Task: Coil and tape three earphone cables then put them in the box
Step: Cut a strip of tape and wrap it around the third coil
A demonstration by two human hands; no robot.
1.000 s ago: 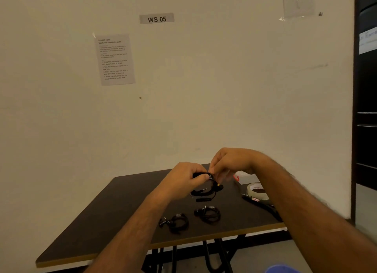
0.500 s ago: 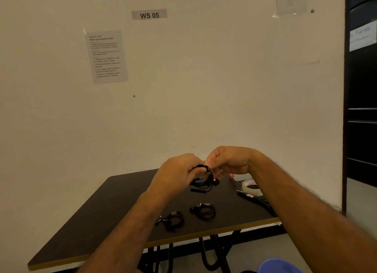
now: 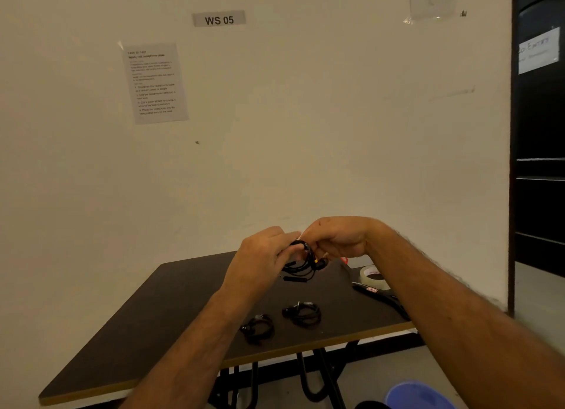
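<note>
The third earphone cable (image 3: 301,263) hangs in the air above the dark surface (image 3: 171,310), a small black bundle of loops with a slim inline piece dangling below it. The left hand (image 3: 260,255) has its fingers clamped on the top of the bundle, and the right hand (image 3: 336,237) pinches it from the other side; whether tape is between those fingers is too small to tell. Such a cable is likely light, soft and springy, so the loops would probably spread once let go; the safest hold seems to be across all the strands where they bunch together. Two coiled cables (image 3: 302,314) (image 3: 258,327) lie apart near the front edge. A tape roll (image 3: 374,275) and a black tool (image 3: 379,295) sit to the right.
</note>
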